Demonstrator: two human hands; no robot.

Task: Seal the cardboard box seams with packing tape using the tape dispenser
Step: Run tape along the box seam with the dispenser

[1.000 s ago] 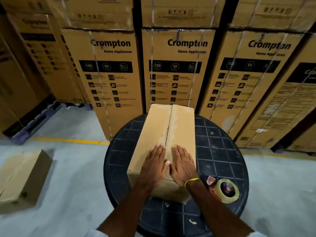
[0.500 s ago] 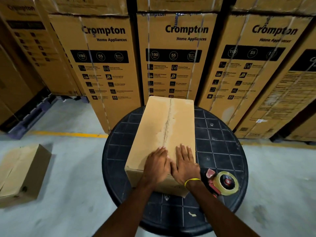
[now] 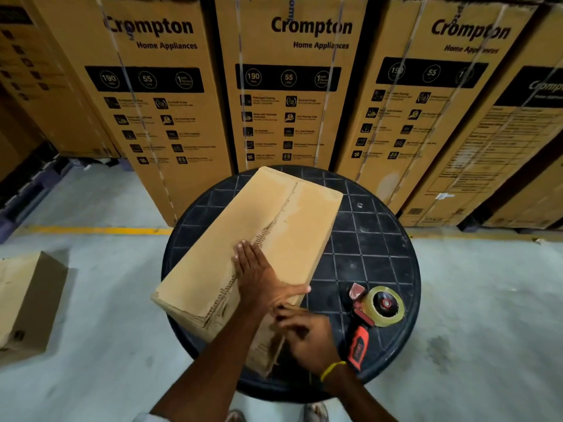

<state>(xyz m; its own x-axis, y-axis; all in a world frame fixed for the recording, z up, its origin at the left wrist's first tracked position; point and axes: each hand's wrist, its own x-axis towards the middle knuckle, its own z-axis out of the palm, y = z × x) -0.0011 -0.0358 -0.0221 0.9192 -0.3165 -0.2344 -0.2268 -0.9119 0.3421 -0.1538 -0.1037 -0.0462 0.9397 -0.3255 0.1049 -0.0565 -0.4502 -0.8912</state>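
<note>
A plain brown cardboard box (image 3: pixel 274 233) lies on the round black table (image 3: pixel 374 248), turned with its far end to the right. Its top seam runs down the middle, rough and torn-looking. My left hand (image 3: pixel 259 278) lies flat on the near part of the lid, fingers together, thumb spread to the right. My right hand (image 3: pixel 307 336) is at the box's near right corner, fingers curled against the edge; the hand is blurred. A tape dispenser (image 3: pixel 374 315) with a red-orange handle and a roll of clear tape lies on the table to the right of my right hand, untouched.
Tall printed appliance cartons (image 3: pixel 286 86) stand stacked close behind the table. Another brown box (image 3: pixel 27 303) sits on the grey concrete floor at the left. A yellow line (image 3: pixel 97 230) runs across the floor. Dark pallets (image 3: pixel 27 196) lie at the far left.
The box has turned, its far end swinging to the right. My right hand has left the lid and dropped to the near right corner. The left hand stays pressed on top.
</note>
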